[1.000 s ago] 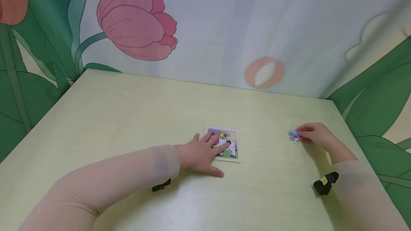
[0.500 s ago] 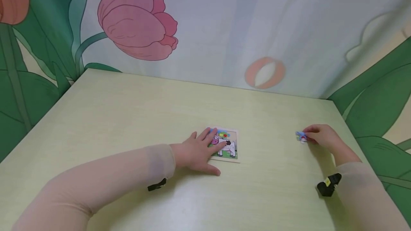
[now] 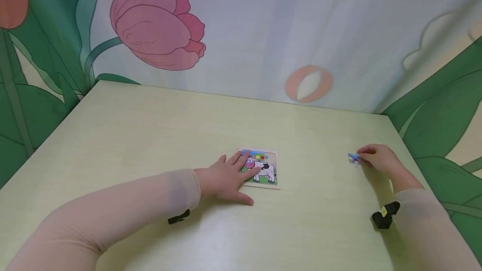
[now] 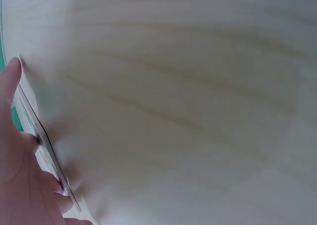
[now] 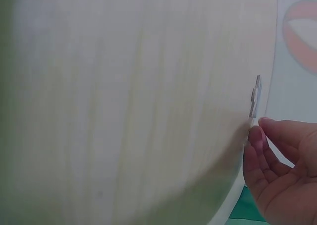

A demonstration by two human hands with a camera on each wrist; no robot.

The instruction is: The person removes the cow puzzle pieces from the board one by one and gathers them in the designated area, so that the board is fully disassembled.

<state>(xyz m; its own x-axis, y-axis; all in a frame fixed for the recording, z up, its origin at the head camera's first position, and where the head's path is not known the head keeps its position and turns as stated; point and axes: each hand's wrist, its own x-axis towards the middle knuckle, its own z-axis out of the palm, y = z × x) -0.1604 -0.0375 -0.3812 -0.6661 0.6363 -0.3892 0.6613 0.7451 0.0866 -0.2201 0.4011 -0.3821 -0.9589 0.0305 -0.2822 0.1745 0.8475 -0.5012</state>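
A small framed jigsaw puzzle (image 3: 269,179) with a black-and-white cow picture lies on the table. Bare tan backing shows at the upper right inside its pale frame. My left hand (image 3: 228,180) rests spread over the puzzle's left part, covering some of it, with the thumb on the tabletop beside it. In the left wrist view, the puzzle's edge (image 4: 48,144) runs along the fingers of that hand (image 4: 22,178). Off to the right, my right hand (image 3: 381,162) pinches a blue-and-multicoloured puzzle piece (image 3: 354,159) by its edge. The right wrist view shows this piece (image 5: 255,98) edge-on beyond the fingertips.
The pale wooden table (image 3: 169,129) reaches back to a curtain (image 3: 241,32) printed with a tulip and leaves. Its right edge runs just beyond my right hand. A black wrist camera (image 3: 385,215) sits under the right forearm.
My left hand has slid a little left, uncovering more of the cow. The right hand has shifted slightly right with the puzzle piece, and has nearly held still over the last half second.
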